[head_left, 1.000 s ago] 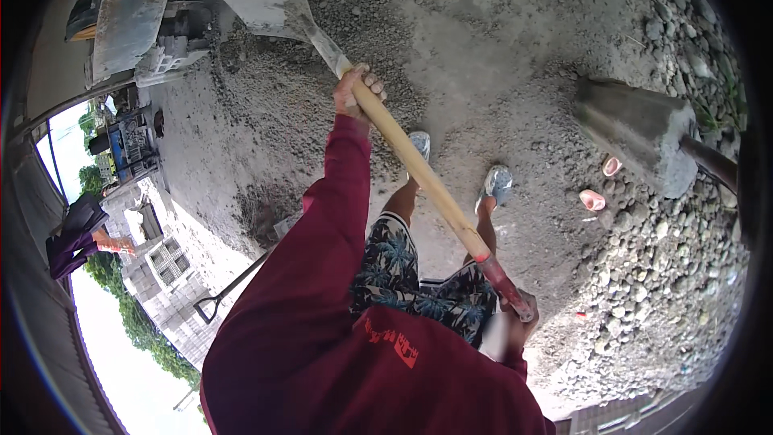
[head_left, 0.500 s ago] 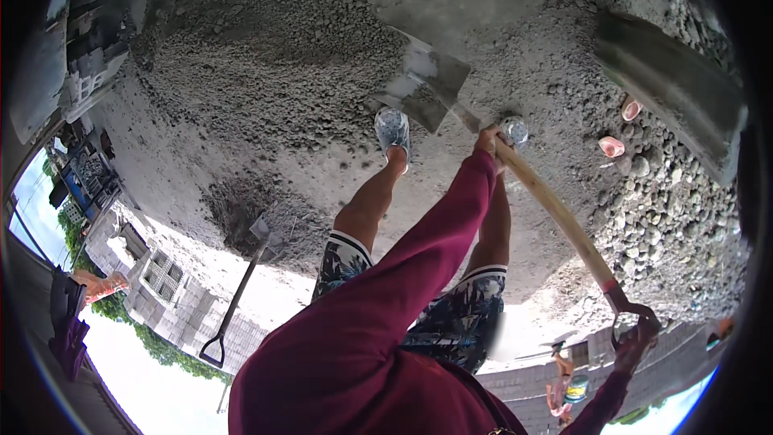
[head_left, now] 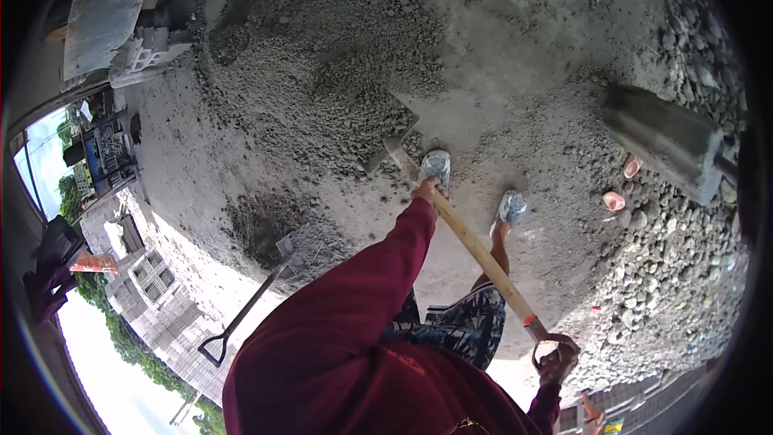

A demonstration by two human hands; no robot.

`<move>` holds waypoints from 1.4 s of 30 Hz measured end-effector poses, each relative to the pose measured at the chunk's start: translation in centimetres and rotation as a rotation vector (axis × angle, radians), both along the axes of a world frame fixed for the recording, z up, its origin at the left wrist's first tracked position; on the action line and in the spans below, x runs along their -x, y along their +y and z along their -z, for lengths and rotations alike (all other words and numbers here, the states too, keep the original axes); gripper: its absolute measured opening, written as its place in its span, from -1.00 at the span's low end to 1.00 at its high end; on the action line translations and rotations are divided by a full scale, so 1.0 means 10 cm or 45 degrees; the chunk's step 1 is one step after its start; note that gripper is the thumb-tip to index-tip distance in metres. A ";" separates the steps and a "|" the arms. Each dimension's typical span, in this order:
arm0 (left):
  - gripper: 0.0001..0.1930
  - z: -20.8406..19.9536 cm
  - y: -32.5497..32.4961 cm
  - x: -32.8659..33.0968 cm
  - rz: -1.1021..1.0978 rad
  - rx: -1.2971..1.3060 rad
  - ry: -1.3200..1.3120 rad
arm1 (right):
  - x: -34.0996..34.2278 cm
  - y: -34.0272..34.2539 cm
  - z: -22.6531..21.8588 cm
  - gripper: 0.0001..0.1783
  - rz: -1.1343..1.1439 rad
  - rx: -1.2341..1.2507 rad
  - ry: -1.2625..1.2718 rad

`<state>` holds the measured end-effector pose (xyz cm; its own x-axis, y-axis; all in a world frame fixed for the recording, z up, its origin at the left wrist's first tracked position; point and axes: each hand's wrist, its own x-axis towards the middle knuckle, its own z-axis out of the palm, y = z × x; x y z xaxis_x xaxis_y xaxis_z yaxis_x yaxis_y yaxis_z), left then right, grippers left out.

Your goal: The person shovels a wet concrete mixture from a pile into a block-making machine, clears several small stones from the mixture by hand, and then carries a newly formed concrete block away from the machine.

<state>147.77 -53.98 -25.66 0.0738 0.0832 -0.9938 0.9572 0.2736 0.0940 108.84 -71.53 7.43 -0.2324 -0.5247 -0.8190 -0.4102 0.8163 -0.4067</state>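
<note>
A shovel (head_left: 485, 262) with a pale wooden shaft slants across the middle of the view. My left hand (head_left: 427, 191) is closed around the lower shaft, close to the blade. At the other end my right hand (head_left: 561, 358) grips the D-shaped handle. The blade, partly covered by grey gravel, sits at the near edge of a gravel mix heap (head_left: 322, 72); how deep it goes I cannot tell. Just beside the blade's socket is my left foot in a grey-white shoe (head_left: 436, 166), with the other shoe (head_left: 512, 208) farther right.
A second shovel (head_left: 250, 310) with a black D-handle leans at lower left by a small dark heap. On the right lie a long grey metal trough (head_left: 664, 141), two pinkish shoes (head_left: 614, 201) and a bank of stones (head_left: 660, 274). Stacked blocks (head_left: 165, 306) stand at left.
The shovel blade has swung left and down into the heap's edge, both hands moving left with it. Before, the blade showed mostly bare. The whole view has shifted too.
</note>
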 end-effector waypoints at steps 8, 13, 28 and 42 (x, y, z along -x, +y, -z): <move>-0.86 -1.83 0.07 -1.77 0.152 0.398 -0.751 | -0.73 0.95 -0.02 -0.72 -0.669 0.942 -0.550; -0.75 -2.31 0.45 -2.11 0.300 0.049 -1.042 | -1.32 0.90 0.22 -0.75 -1.628 1.366 -0.929; -0.88 -0.40 -0.88 2.91 0.344 0.280 0.085 | 2.33 0.74 -0.82 -0.72 0.087 0.264 0.173; -0.84 1.43 1.96 0.39 0.297 0.157 0.024 | 0.04 2.59 1.16 -0.85 0.102 0.155 0.085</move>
<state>143.91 -34.41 -39.98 0.0583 -0.0558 -0.9967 0.9970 0.0534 0.0553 108.45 -45.64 -4.22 -0.3290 -0.5968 -0.7319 -0.3750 0.7938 -0.4787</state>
